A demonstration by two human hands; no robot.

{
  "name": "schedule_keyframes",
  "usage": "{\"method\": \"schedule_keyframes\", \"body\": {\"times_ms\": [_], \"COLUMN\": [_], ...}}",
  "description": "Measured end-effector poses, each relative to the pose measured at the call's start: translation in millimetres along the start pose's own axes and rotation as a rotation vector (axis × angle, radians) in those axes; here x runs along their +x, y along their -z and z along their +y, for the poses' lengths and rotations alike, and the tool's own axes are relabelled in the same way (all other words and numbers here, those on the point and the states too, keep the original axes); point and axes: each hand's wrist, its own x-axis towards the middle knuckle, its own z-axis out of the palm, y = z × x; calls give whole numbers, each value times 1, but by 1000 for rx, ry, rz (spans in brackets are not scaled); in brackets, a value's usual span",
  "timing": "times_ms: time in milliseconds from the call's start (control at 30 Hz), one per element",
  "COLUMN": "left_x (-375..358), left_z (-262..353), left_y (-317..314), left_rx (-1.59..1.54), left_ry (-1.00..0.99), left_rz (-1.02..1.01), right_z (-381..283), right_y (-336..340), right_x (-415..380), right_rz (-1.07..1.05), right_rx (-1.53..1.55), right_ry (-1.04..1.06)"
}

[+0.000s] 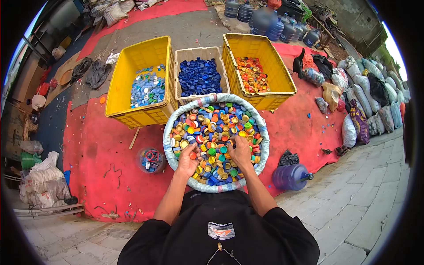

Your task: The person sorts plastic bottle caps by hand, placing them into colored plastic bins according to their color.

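Observation:
In front of me stands a round tub (266, 145) with a pale wrapped rim, full of plastic bottle caps (216, 128) in many colours. Over its near left part, my left hand (188, 162) has its fingers curled, with a red-orange bottle cap (193, 155) at the fingertips. My right hand (240, 153) is over the right half of the pile, fingers bent and drawn together at the caps; what they pinch, if anything, is hidden.
Beyond the tub stand a yellow crate (115, 84) with light-blue caps, a whitish crate (179, 75) with dark-blue caps, and another yellow crate (282, 84) with orange-red caps. A small clear bucket (143, 165) stands left, a water jug (289, 177) lies right. Sacks (362, 88) line the right.

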Motion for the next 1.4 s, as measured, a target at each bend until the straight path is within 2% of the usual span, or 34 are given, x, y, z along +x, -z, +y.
{"method": "schedule_keyframes", "body": {"times_ms": [100, 233, 833, 933, 1033, 1133, 1233, 1367, 1400], "left_x": [-14, -20, -21, -18, -18, -19, -18, -16, -15], "left_z": [-1, -5, -28, -29, -28, -24, -26, -32, -34], "left_y": [-4, 1, -7, -10, -20, -34, -39, -39, -38], "left_rx": [38, 21, 48, 47, 158, 280, 333, 269, 260], "left_ry": [-30, -28, 32, 23, -14, 1, 45, 96, 94], "left_rz": [26, 24, 56, 29, 63, 60, -11, -61, -56], "right_z": [-8, -12, -12, -17, -18, -42, -42, -52, -50], "right_y": [-6, -18, -34, -26, -18, 9, 11, 26, 24], "right_x": [9, 16, 23, 23, 20, 11, -4, -16, -19], "right_rz": [-21, -36, -104, -129, -77, -160, -152, -290, -267], "right_rx": [-216, -322, -412, -315, -14, 208, 295, 349, 351], "right_ry": [24, 20, 61, 48, 68, -12, 90, 3, -4]}}
